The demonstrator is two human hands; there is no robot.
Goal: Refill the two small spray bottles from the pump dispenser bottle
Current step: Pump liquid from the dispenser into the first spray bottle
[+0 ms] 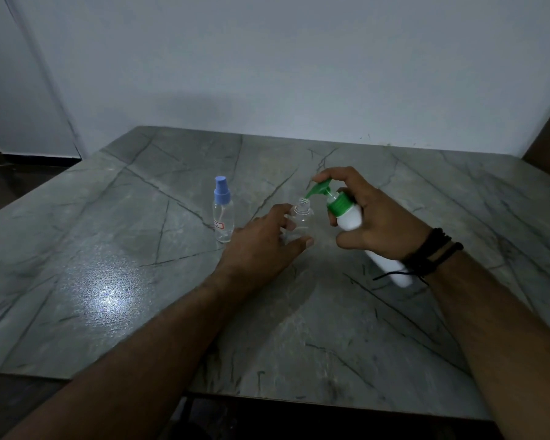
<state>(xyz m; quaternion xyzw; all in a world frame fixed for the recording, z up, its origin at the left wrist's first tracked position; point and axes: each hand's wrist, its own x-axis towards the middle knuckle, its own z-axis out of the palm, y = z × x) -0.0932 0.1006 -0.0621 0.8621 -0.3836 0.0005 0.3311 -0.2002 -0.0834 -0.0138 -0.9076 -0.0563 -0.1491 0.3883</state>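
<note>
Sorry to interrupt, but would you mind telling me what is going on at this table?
A person is refilling small spray bottles. The right hand grips a tilted white pump bottle with a green pump head, one finger on top, its nozzle aimed at the mouth of an uncapped clear bottle. The left hand steadies that bottle on the marble table. A second spray bottle, blue cap on, stands to the left, untouched.

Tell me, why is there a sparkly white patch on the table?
In the head view, that patch is glare: a light bouncing off the shiny table. The room is dim, so it stands out, and the hands cast soft shadows.
</note>
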